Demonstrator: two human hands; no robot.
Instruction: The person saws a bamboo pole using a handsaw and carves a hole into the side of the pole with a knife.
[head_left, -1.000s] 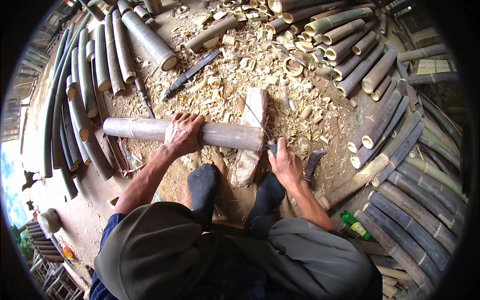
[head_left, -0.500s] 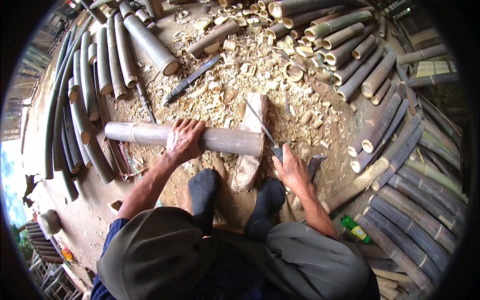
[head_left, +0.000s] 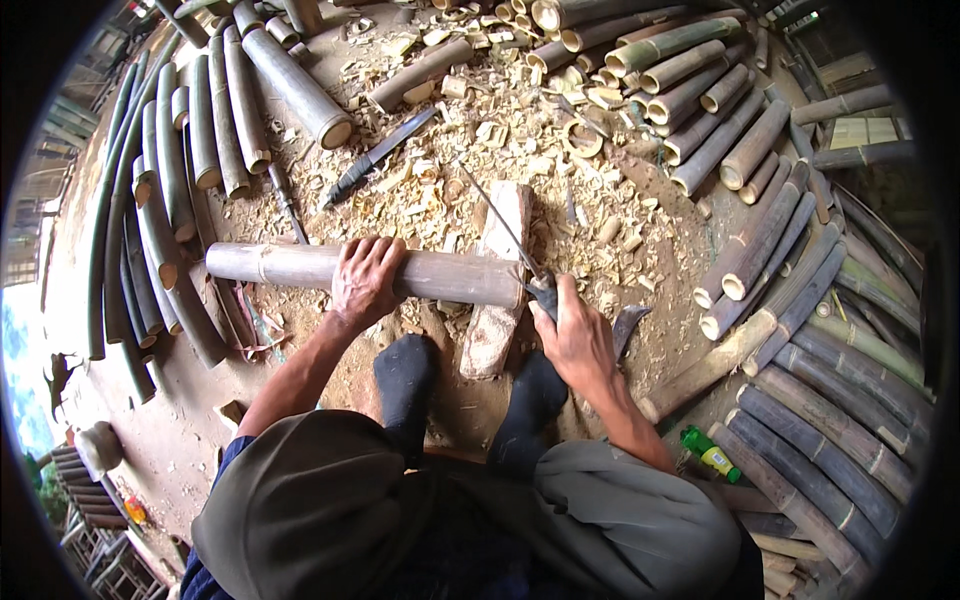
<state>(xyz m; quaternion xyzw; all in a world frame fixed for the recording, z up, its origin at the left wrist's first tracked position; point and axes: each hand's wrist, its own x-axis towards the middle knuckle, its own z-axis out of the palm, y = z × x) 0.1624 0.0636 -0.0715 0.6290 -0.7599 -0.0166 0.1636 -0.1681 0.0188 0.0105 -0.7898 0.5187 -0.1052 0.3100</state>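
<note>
A thick grey-brown bamboo tube (head_left: 450, 276) lies crosswise in front of me, its right part resting on a pale wooden block (head_left: 490, 340). My left hand (head_left: 368, 278) is wrapped over the tube near its middle. Closed round the dark handle of a long, thin-bladed hand tool (head_left: 497, 219) is my right hand (head_left: 580, 335), at the tube's right end. The blade slants up and left past that end, over the block. Whether it is a knife or a saw I cannot tell, as it shows nearly edge-on.
Wood chips (head_left: 420, 215) cover the ground ahead, with a large knife (head_left: 378, 158) among them. A curved blade (head_left: 630, 330) lies right of my right hand. Bamboo tubes (head_left: 205, 120) line the left; more are stacked at right (head_left: 840, 430). A green bottle (head_left: 710, 452) lies near my right knee.
My right hand has moved slightly left, bringing the tool's handle to the tube's right end. The blade tip now reaches farther up and left. My left hand keeps its grip.
</note>
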